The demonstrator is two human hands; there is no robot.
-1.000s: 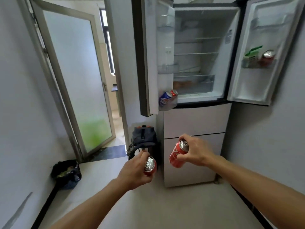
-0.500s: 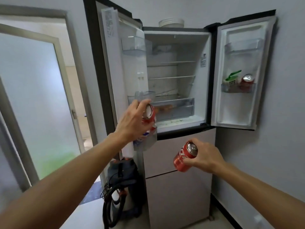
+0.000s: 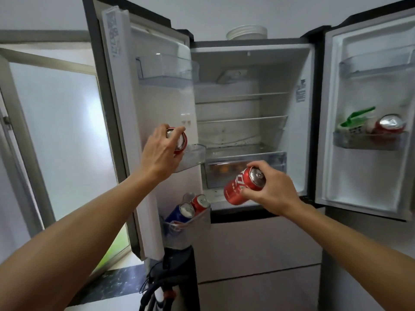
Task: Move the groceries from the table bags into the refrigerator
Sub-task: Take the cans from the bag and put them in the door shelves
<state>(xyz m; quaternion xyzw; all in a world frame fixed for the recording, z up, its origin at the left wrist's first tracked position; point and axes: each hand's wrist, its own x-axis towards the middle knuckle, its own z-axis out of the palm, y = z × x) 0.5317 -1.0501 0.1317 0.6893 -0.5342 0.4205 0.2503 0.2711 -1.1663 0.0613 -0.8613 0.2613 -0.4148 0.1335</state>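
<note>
The refrigerator (image 3: 247, 90) stands with both upper doors open. My left hand (image 3: 160, 153) grips a red can (image 3: 180, 141) just above the middle shelf (image 3: 195, 157) of the left door. My right hand (image 3: 272, 189) holds a second red can (image 3: 241, 188), tilted, in front of the clear crisper drawer (image 3: 244, 162). The left door's bottom shelf (image 3: 193, 225) holds a blue can (image 3: 179, 213) and a red can (image 3: 201, 203). On the right door, a shelf (image 3: 368, 142) carries a green-topped carton (image 3: 356, 122) and a red can (image 3: 389, 127).
The glass shelves inside the fridge are bare. White plates (image 3: 247, 32) sit on top of it. A dark bag with cables (image 3: 173, 279) stands on the floor below the left door. A frosted glass door (image 3: 51, 140) stands open at the left.
I have stepped closer to the fridge. My left hand rose with its can from the lower door shelf level to the middle one. My right hand lifted its can toward the crisper drawer.
</note>
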